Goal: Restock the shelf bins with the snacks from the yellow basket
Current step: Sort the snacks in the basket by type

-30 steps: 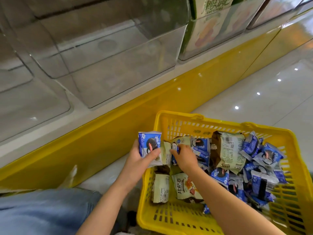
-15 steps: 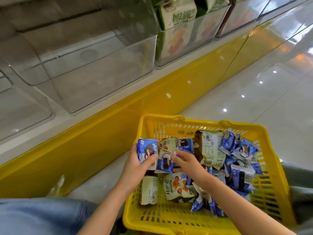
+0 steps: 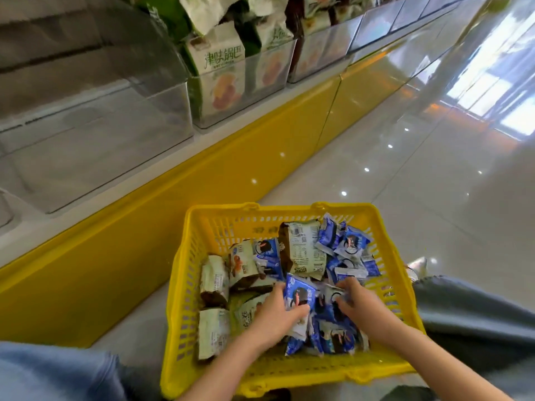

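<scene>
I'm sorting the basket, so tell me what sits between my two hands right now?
In the head view, blue snack packets fill the gap; the left hand grips one, the right hand touches the pile.

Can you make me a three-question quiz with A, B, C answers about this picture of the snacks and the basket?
1. Where are both hands?
A. inside the yellow basket
B. in a shelf bin
C. on the floor

2. What colour is the packet that the left hand holds?
A. red
B. blue
C. orange

3. How is the clear bin nearest the basket?
A. packed full
B. tipped over
C. empty

Answers: 1 A, the left hand and the right hand both reach among the packets in the basket. 2 B, its wrapper is blue and white. 3 C, you see straight through it, nothing inside.
</scene>
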{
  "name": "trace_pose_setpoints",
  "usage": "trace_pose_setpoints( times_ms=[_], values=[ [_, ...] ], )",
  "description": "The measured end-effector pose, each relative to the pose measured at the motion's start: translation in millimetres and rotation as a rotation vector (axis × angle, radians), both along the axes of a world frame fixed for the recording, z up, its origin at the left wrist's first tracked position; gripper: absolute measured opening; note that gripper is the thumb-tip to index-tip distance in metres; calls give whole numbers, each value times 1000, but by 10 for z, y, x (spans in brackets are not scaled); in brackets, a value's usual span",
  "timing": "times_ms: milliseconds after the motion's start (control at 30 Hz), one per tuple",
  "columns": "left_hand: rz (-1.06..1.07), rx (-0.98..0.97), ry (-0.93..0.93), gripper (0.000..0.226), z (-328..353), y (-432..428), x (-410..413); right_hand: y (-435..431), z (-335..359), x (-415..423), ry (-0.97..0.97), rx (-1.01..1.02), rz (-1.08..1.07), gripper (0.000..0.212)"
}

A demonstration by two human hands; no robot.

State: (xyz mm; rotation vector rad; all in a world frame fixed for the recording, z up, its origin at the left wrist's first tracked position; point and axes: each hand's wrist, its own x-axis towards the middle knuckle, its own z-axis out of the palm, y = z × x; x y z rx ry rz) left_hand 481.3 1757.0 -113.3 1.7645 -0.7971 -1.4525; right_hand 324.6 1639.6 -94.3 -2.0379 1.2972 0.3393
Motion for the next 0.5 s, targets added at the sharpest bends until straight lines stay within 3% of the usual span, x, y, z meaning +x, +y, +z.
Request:
trace_pose_setpoints(
  times_ms=[100,267,333,400,500],
  values=[
    [-137,37,-64,50,-50,-227,-313,-184,-113,-303,170,-113,85,27],
    [-319,41,-150,54,-94,-421,-573,-253,-157,-462,342,-175,122,43],
    [-276,-32,-189,48,-136,-350,-438,-226,-89,-399,274,-317,132,44],
    [-170,-96,-264,39,-187,-253,-164,-163,-19,-257,76,-387,156,33],
    [19,-62,-425,32,-340,-158,356,-19,-33,75,-145,-299,226,26]
  ],
)
